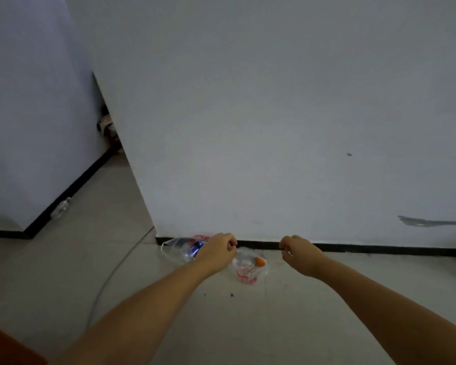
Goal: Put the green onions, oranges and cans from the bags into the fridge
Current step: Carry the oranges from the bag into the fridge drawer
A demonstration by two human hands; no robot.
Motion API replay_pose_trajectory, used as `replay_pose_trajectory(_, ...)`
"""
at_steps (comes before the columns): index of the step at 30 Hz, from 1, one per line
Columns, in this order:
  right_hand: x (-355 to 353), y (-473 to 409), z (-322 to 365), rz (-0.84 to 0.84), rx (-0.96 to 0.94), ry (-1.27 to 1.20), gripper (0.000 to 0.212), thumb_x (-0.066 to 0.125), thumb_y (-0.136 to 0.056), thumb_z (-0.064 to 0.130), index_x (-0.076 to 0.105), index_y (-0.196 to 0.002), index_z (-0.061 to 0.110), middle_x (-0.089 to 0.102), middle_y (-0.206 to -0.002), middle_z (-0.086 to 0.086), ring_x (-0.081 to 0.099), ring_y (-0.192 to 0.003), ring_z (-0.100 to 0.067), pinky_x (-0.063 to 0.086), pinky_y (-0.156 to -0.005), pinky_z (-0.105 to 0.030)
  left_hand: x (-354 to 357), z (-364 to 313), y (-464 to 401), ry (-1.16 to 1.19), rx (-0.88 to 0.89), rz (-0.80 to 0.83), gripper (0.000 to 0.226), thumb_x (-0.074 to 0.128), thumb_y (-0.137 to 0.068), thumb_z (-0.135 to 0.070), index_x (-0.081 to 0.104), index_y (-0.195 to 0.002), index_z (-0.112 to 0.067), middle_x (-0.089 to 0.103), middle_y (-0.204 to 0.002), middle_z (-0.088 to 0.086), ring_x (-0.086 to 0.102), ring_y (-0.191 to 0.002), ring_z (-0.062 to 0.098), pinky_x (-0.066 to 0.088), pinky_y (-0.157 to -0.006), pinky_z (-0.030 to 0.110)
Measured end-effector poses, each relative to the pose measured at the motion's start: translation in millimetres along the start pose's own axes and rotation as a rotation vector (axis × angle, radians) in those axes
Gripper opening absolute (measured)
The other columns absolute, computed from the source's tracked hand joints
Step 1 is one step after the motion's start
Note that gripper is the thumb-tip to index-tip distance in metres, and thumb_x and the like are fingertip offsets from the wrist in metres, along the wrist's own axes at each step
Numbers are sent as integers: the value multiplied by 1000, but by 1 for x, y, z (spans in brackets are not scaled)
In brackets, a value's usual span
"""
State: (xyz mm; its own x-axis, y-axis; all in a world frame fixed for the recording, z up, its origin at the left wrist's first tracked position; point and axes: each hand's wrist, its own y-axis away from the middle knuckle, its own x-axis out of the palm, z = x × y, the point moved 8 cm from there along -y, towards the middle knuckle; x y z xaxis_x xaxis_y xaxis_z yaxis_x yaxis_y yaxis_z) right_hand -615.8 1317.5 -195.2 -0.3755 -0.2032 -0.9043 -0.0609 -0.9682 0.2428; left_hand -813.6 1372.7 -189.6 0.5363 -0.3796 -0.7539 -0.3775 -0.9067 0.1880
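Here, seen from above and looking down: two bare forearms reaching from the bottom edge toward the lower middle of the frame, where a white wall meets a pale tiled floor along a black skirting strip.

Left hand with fingers curled, poised over a clear plastic bag slumped against the skirting, just left of centre; blue can showing through the film beside the knuckles. Hard to tell whether the fingers pinch the plastic or merely hang above it.

Right hand also loosely curled, well apart from the left, holding nothing visible; seemingly ready to catch the other side of a bag mouth and spread it.

Between the hands and slightly lower, a second clear bag with red print lying flat on the tiles, one orange inside. No green onions visible. No fridge clearly identifiable; tall white panels filling the upper half and upper left.

Likely just the start: bags left on the floor by the wall, goods not yet lifted out.

Thin grey cable trailing across the floor at lower left; crumpled clear bottle by the far skirting.
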Motion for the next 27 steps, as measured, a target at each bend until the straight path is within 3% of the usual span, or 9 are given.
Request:
replay_pose_trajectory(4, 6, -44, -23, 52, 70, -25, 30, 47, -96, 26, 52, -124, 15, 53, -124, -5, 59, -102, -20, 49, -91, -31, 8, 0, -69, -32, 23, 84, 23, 50, -90, -18, 62, -110, -14, 65, -104, 4, 57, -79, 18, 46, -67, 29)
replay_pose_trajectory(8, 15, -103, -61, 91, 145, -29, 29, 46, -96, 25, 53, -122, 15, 54, -123, -6, 63, -98, -21, 51, -90, -33, 40, 8, -133, -20, 28, 203, 23, 52, -91, -16, 61, -111, -11, 65, -110, 8, 62, -95, 21, 49, -79, 30)
replay_pose_trajectory(13, 37, -195, -97, 157, 154, -44, 30, 45, -96, 24, 53, -124, 14, 55, -123, -7, 58, -105, -21, 47, -92, -30, 66, 36, -220, -36, -48, 228, 22, 51, -92, -16, 63, -108, -8, 66, -112, 11, 60, -107, 25, 41, -76, 23)
replay_pose_trajectory(17, 78, -266, -129, 234, 165, -67, 29, 44, -95, 23, 53, -122, 16, 55, -121, -6, 57, -105, -21, 45, -90, -29, 103, 63, -292, -39, -81, 272, 18, 52, -91, -17, 65, -102, -12, 68, -105, 10, 62, -99, 25, 46, -77, 27)
replay_pose_trajectory(20, 136, -320, -158, 267, 174, -98, 28, 42, -95, 21, 54, -120, 17, 56, -120, -4, 57, -106, -20, 44, -89, -28, 160, 97, -342, -15, -106, 349, 18, 51, -93, -17, 64, -102, -8, 66, -97, 11, 60, -84, 22, 47, -72, 29)
replay_pose_trajectory(23, 226, -373, -192, 293, 164, -63, 31, 40, -96, 21, 53, -123, 20, 54, -125, -3, 54, -111, -20, 46, -92, -31, 244, 150, -386, -58, -44, 446, 18, 47, -95, -23, 60, -94, -11, 57, -81, 1, 56, -74, 17, 48, -69, 31)
replay_pose_trajectory(25, 293, -404, -216, 306, 133, -9, 34, 39, -96, 20, 49, -128, 19, 51, -129, -4, 50, -115, -21, 43, -95, -33, 306, 191, -414, -149, 38, 507, 19, 43, -95, -23, 59, -95, -12, 58, -87, 1, 58, -81, 19, 47, -73, 31)
replay_pose_trajectory(27, 362, -435, -237, 334, 51, 84, 39, 37, -96, 16, 46, -133, 18, 49, -134, -5, 45, -122, -23, 39, -100, -35, 366, 232, -443, -222, 127, 532, 22, 41, -96, -23, 60, -106, -15, 61, -107, 3, 58, -92, 17, 45, -78, 26)
